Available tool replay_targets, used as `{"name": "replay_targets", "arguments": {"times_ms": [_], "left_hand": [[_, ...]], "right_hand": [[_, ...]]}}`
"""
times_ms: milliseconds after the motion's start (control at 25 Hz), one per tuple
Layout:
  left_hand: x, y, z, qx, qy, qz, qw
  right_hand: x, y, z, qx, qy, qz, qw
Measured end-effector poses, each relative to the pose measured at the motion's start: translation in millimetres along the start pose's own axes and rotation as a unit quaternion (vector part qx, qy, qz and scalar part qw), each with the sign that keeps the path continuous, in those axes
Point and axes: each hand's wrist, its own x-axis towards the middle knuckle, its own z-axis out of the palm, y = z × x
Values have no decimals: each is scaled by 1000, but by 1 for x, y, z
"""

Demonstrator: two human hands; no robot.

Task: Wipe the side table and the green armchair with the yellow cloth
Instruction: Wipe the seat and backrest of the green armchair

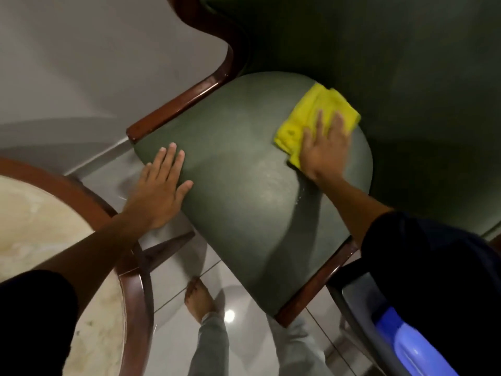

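The green armchair's seat (pixel 238 207) fills the middle of the view, framed by dark wooden rails. My right hand (pixel 325 147) lies flat on the folded yellow cloth (pixel 311 115) at the seat's far right, near the backrest. A wet streak shows on the seat just below the cloth. My left hand (pixel 160 191) rests flat, fingers spread, on the seat's left edge and holds nothing. The round side table (pixel 54 240), with a pale marble top and wooden rim, stands at the lower left.
The green backrest (pixel 379 50) rises at the upper right. Glossy white floor tiles (pixel 173 280) lie below, with my bare foot (pixel 199 299) between table and chair. A grey bin with a blue object (pixel 406 346) stands at the bottom right. A white wall is at the upper left.
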Motion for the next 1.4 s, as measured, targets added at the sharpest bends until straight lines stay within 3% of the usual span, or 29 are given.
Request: {"name": "replay_targets", "arguments": {"times_ms": [120, 240, 360, 440, 560, 640, 720, 760, 840, 920, 960, 1040, 1120, 1200, 1240, 1320, 1400], "left_hand": [[-1, 3, -5, 3, -1, -3, 1000], [-3, 4, -5, -10, -12, -2, 1000], [-1, 4, -7, -61, -17, -3, 998], [2, 9, -14, -151, -9, -19, 988], [0, 19, -38, -274, -3, -76, 959], [-16, 23, -50, -198, 32, -57, 978], [-37, 37, -55, -163, 71, -9, 984], [-45, 48, -54, -166, 70, 17, 983], [-54, 76, -44, -154, 28, 82, 984], [-55, 107, -29, -105, -33, 149, 983], [-55, 120, -22, -73, -48, 169, 982], [-49, 137, -14, 7, -76, 182, 980], [-43, 146, -15, 96, -113, 188, 971], [-36, 153, -27, 128, -152, 199, 960], [-32, 158, -39, 99, -165, 202, 960], [-19, 172, -75, -75, -180, 160, 968], [2, 190, -121, -261, -209, 98, 937]], "right_hand": [[-88, 24, 6, 51, 53, 190, 979], [-182, -5, 24, 45, 57, 166, 983], [-163, -39, 23, 43, -6, 16, 999], [-137, -72, 23, 13, -33, -178, 983], [-143, -81, 27, -51, -64, -475, 876], [-167, -45, 16, -106, -115, -573, 804], [-180, 1, -6, -123, -154, -621, 758], [-184, 19, -19, -113, -170, -616, 760], [-190, 38, -41, -50, -178, -520, 834], [-201, 43, -53, -2, -160, -293, 943], [-211, 40, -55, 1, -175, -172, 969], [-226, 28, -51, -3, -265, -33, 964], [-226, 20, -51, 14, -313, -17, 949], [-212, 18, -69, 40, -311, -36, 949], [-201, 19, -84, 71, -304, -34, 949], [-177, 25, -125, 147, -286, -21, 947], [-154, 36, -182, 218, -224, -54, 948]]}}
